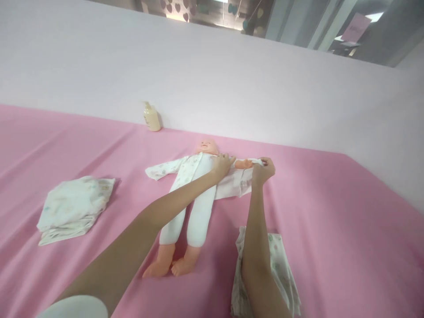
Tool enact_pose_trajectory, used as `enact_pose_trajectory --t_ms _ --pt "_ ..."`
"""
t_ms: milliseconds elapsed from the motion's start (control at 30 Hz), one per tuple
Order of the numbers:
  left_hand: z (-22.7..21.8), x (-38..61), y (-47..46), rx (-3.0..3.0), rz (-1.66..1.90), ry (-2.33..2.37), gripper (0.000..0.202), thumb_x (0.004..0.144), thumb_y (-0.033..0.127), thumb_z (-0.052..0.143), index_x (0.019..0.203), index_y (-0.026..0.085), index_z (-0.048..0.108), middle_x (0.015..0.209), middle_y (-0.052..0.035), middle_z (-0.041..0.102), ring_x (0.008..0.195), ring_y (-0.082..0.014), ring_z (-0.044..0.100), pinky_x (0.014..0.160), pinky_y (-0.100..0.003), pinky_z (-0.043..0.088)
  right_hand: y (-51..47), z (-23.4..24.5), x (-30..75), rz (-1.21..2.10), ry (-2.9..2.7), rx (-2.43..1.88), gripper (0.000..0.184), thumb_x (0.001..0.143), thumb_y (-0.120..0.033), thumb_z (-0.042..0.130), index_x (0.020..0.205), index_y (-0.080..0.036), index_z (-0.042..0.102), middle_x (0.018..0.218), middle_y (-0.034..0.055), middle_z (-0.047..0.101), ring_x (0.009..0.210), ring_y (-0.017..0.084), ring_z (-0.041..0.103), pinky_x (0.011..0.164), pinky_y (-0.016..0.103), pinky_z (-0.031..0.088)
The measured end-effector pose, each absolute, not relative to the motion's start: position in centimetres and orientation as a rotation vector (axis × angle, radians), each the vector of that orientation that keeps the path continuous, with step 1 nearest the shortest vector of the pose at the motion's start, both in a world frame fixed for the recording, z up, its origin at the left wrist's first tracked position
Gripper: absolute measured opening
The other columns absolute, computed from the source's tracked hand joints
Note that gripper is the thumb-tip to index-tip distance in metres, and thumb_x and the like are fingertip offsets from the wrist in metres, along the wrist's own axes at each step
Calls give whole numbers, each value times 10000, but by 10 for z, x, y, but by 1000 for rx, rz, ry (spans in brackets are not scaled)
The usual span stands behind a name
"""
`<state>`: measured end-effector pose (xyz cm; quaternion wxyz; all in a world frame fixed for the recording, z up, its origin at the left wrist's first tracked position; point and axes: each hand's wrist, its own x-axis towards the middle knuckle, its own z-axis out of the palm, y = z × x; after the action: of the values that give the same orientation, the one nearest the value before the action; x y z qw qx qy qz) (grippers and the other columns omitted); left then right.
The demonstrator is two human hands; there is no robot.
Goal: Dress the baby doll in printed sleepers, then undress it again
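With the doll (pixel 202 170) flat on the pink sheet (pixel 331 198), I'd let your left hand (pixel 224 167) (can't tell if it's gripping) lightly steady its chest (pixel 206 163) while your right hand (pixel 265 170), pinching white cloth (pixel 258 161), works gently around its little arm (pixel 241 164).

Doll (pixel 194 169) on sheet (pixel 331 221); bottle (pixel 152 119) behind; cloth stack (pixel 76 203) left.

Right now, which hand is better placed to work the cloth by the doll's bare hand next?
Right, probably: the right hand holds the white cloth beside the doll's hand; the left hand lies on the doll's upper body.
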<state>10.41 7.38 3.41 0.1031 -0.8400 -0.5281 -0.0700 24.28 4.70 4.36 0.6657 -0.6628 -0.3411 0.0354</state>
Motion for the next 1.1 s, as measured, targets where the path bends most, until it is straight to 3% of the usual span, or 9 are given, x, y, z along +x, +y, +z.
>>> enact_pose_trajectory --t_ms 333,567,733,867,1033,1100 --pt "33 104 72 -2525 -114 -1515 443 872 154 413 1300 260 456 1180 -159 516 1101 -368 452 809 -625 411 48 36 246 5 -714 -1510 220 548 -135 428 696 -184 583 741 2 610 695 146 531 667 248 434" --pt "35 98 75 -2593 -50 -1366 475 871 135 368 1322 260 450 1145 -163 551 1015 -350 507 770 -576 437 46 40 244 19 -735 -1580 226 554 -120 408 702 -191 563 742 7 610 690 147 537 657 244 431" --pt "40 96 74 -2646 -19 -1317 398 872 156 382 1235 233 524 1138 -159 571 990 -321 534 800 -523 439 47 40 242 -30 -816 -1628 213 586 -129 402 731 -198 542 767 12 606 689 153 519 654 251 422" --pt "48 99 79 -2706 -57 -1466 484 839 113 405 1303 247 446 1160 -157 577 1014 -343 551 778 -527 455 43 47 243 -91 -961 -1636 204 582 -111 404 712 -196 537 759 12 591 683 153 502 663 252 400" --pt "54 105 96 -2884 -85 -1731 649 706 49 583 1324 137 407 1056 -178 649 967 -337 609 824 -470 455 39 57 240 -5 -1191 -1613 124 613 -125 456 680 -194 535 732 2 581 705 153 508 675 254 375" --pt "54 105 104 -2919 -170 -1757 598 698 67 599 1277 80 450 1008 -173 668 969 -314 620 852 -407 451 41 57 232 114 -1248 -1639 78 623 -163 509 690 -193 533 716 -5 576 694 153 505 660 255 369"
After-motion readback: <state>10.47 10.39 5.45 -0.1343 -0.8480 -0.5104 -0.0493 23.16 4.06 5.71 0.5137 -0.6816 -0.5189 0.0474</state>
